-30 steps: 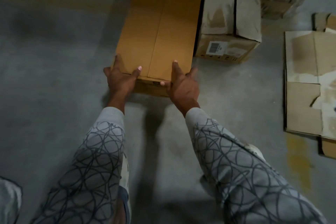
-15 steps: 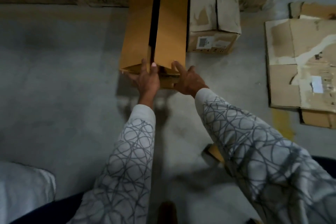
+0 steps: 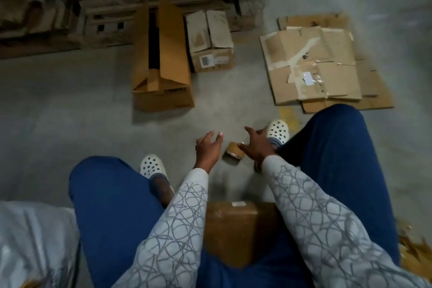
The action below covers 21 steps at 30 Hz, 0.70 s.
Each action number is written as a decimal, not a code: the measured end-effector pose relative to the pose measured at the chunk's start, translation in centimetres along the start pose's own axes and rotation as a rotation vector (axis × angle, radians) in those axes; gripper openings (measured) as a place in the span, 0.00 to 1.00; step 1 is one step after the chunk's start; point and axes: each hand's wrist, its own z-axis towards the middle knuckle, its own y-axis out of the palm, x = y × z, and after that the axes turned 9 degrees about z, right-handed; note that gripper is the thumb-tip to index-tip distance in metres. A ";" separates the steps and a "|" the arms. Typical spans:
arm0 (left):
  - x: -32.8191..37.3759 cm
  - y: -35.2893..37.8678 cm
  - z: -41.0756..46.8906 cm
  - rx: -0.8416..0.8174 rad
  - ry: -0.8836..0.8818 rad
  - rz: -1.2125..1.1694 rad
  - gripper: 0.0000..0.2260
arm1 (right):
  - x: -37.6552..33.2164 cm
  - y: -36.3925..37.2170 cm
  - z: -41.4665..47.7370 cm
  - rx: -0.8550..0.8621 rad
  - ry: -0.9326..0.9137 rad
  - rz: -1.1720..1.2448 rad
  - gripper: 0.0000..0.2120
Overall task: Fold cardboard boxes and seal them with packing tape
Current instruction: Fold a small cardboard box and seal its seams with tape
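Cardboard box [image 3: 163, 98] lay released on the floor [image 3: 70, 105] ahead, and its flaps, pressed together a moment earlier, had sprung apart. Both hands had dropped to the tape roll [image 3: 233, 154] — left hand [image 3: 208, 148] open beside it, right hand [image 3: 258, 147] splayed, thumb touching. Taping likely came next.

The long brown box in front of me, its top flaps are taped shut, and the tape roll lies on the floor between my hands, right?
Not quite. The head view shows the long brown box with its top flaps open, a dark gap between them. The tape roll does lie on the floor between the left hand and the right hand.
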 end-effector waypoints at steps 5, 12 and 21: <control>0.8 0.6 -5.0 0.008 0.120 0.150 0.26 | 1.6 -2.5 -3.4 0.056 -0.023 0.106 0.33; 4.9 5.0 -7.9 0.015 0.168 0.041 0.23 | 1.3 -3.0 -5.9 0.231 -0.026 0.389 0.24; 7.1 9.7 -9.1 -0.104 0.166 -0.018 0.24 | 6.6 -3.5 -7.2 0.409 -0.049 0.502 0.20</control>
